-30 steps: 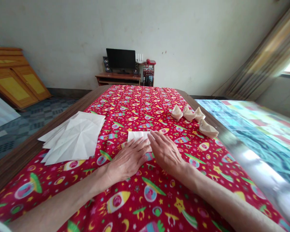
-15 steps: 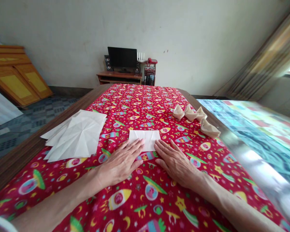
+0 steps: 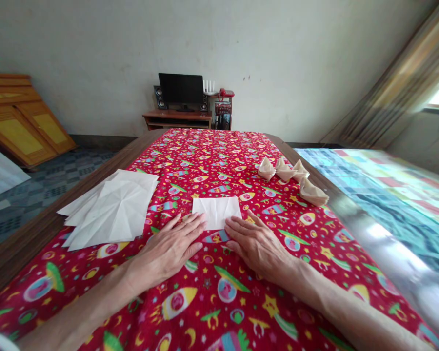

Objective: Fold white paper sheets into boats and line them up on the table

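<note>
A folded sheet of white paper point(image 3: 216, 208), a creased rectangle, lies flat on the red patterned tablecloth point(image 3: 205, 292) in front of me. My left hand point(image 3: 171, 246) rests palm down with its fingers stretched out, the tips on the paper's near left corner. On the near right corner lie the fingertips of my right hand point(image 3: 258, 246), also flat and extended. To the left is a fanned stack of creased white paper sheets point(image 3: 117, 209). Several folded paper boat-like shapes point(image 3: 312, 191) stand in a cluster at the right edge of the cloth.
Beyond the table's far end, a monitor point(image 3: 181, 90) and speakers sit on a low desk point(image 3: 177, 117), with a red telephone point(image 3: 227, 92) beside them. A wooden cabinet point(image 3: 25, 122) stands at the left. A bed with a patterned cover point(image 3: 388, 195) lies to the right.
My left hand has slid left, from over the paper's near edge out to its left corner. My right hand has shifted slightly left on the paper. The whole view has turned a little.
</note>
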Demonstrator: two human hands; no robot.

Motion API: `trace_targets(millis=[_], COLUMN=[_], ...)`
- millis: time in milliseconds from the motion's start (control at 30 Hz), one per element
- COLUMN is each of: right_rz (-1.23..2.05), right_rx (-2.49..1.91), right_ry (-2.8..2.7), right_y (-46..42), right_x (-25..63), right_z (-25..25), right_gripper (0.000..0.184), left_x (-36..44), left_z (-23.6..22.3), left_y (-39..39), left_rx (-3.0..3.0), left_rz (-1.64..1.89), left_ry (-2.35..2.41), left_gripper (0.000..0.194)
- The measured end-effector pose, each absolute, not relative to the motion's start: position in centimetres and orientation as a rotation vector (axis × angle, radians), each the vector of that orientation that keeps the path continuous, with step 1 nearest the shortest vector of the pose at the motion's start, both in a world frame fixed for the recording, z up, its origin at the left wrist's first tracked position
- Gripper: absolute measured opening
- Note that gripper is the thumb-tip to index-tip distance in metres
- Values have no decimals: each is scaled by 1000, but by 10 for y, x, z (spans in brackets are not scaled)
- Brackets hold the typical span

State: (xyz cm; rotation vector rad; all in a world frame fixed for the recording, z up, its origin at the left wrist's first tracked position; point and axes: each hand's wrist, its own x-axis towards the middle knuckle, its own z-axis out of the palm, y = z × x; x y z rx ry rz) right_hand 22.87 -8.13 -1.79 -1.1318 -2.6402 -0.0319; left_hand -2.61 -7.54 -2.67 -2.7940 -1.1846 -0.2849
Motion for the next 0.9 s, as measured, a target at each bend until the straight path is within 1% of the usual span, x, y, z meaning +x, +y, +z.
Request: trace_targets(millis=[267,367,500,567,633,767,900], right_rz=[-191,-244,-264,-274,-283,-332,-434], right_rx=[-1153,-1141,-1132,-1135,-1145,-1115,-997], right_ry=[-2506,-2518,-2541,-2547,-2554,-2541,-2540], right_y=[-76,-72,-70,-70,-69,-68,-72], right_x=[228,223,222,222,222,217,213], right_z=[-23,-26,-26,-25,-24,-22,-20], right_gripper=[25,23,21,19,18,13,15], left_x=[-43,-34,-19,-12,-7,2,13], left_z=[-31,-29,-19,-12,-6,-2,-4], left_y=[-53,-51,-53,-54,-55,-59,-70], left_rx=[-2816,-2769,-2738,-2736,-2732,-2681,-2638], left_rz=[-428,-458,-424,-407,-382,-322,-335], left_ry=[-1205,-1147,-1067,-1037,-1023,-1002,-910], left_gripper=[33,34,40,41,36,19,16])
